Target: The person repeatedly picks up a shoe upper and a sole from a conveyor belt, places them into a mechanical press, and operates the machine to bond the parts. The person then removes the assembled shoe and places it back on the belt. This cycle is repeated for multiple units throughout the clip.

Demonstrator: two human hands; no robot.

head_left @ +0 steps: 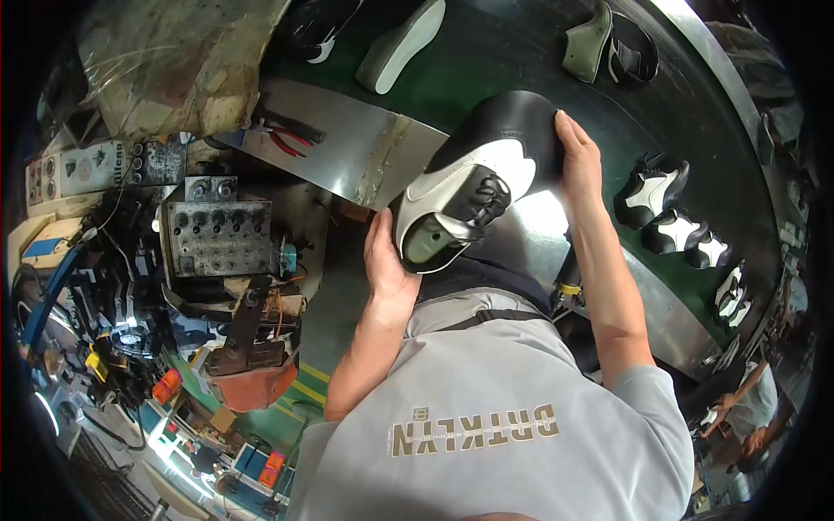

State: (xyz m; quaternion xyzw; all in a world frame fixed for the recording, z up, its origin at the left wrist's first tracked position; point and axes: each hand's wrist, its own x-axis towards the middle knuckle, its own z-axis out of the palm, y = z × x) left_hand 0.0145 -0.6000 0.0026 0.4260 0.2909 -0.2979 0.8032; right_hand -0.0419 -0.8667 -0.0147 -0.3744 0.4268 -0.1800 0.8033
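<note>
A: The black-and-white laced shoe (473,187) sits up off the worktop, held between the person's two hands above the metal plate (347,148) at the edge of the green conveyor belt (521,52). What would it be like to handle?

B: Probably light. The upper looks like soft leather, but it appears stretched over a grey last, so the whole should feel stiff. The smooth black toe may be slippery.

A: And the grip?

B: The left hand (388,265) cups the heel end, fingers curled under it. The right hand (580,156) lies spread flat against the toe. Heel and toe look like the firm places; the laces would give.

A: Around it?

B: More black-and-white shoes (665,213) ride the belt to the right, and red-handled pliers (291,137) lie on the plate to the left.
</note>
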